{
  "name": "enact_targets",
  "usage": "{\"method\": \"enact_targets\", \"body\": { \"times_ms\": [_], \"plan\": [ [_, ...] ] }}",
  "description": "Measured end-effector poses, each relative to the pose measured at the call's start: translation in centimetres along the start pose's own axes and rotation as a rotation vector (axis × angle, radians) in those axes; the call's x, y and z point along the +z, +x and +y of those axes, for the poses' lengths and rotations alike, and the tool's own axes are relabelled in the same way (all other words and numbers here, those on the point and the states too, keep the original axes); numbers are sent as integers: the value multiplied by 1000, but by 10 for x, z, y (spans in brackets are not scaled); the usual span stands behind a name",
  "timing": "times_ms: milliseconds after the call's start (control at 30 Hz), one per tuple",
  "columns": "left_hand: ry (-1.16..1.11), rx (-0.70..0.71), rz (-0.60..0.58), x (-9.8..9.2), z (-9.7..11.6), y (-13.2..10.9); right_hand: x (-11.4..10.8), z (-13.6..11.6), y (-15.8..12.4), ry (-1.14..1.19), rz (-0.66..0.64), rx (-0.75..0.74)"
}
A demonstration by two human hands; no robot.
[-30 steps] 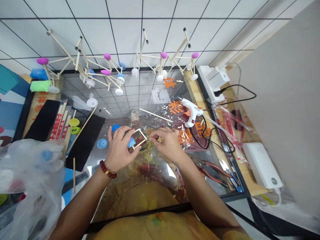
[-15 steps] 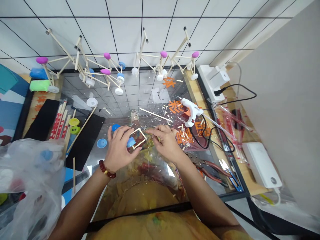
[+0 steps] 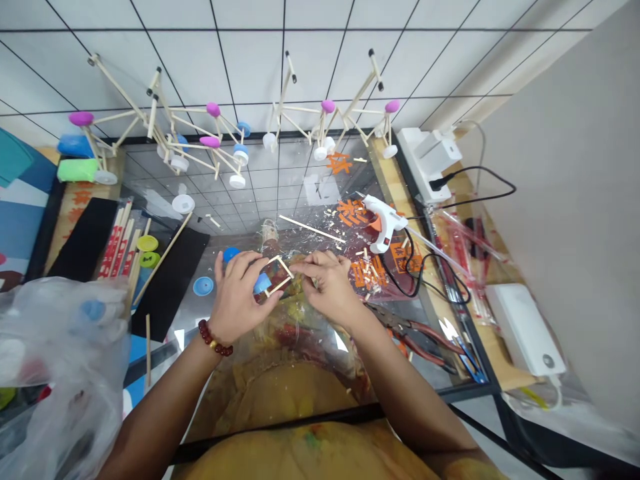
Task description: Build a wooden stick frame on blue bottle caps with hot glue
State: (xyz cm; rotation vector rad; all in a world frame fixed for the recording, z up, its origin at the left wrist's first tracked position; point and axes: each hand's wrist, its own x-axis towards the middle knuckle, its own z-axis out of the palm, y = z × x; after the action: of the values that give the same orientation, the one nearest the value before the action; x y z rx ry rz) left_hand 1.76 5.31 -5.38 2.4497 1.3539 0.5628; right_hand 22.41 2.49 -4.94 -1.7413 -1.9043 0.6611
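Note:
My left hand point(image 3: 236, 299), with a bead bracelet at the wrist, is closed on a small square frame of wooden sticks point(image 3: 278, 275) with a blue bottle cap point(image 3: 261, 284) on it. My right hand point(image 3: 327, 283) is just right of the frame, its fingers pinched together at the frame's right corner; what they pinch is too small to name. Both hands hover over the glass tabletop point(image 3: 235, 200).
A white glue gun point(image 3: 383, 221) with a black cord lies right of the hands. Pliers point(image 3: 415, 331) lie near the right edge. Stick-and-cap models point(image 3: 210, 143) line the tiled wall. Stick bundles point(image 3: 120, 243), loose caps and a plastic bag point(image 3: 60, 360) sit at the left.
My right hand moved a little left and closed onto the frame's right corner. The left hand stayed in place with the frame.

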Motion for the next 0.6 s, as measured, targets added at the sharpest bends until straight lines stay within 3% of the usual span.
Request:
{"method": "enact_targets", "body": {
  "times_ms": [600],
  "plan": [
    [-12,-16,13,2,-3,-1,0,-3,1,11,-7,4]
  ]
}}
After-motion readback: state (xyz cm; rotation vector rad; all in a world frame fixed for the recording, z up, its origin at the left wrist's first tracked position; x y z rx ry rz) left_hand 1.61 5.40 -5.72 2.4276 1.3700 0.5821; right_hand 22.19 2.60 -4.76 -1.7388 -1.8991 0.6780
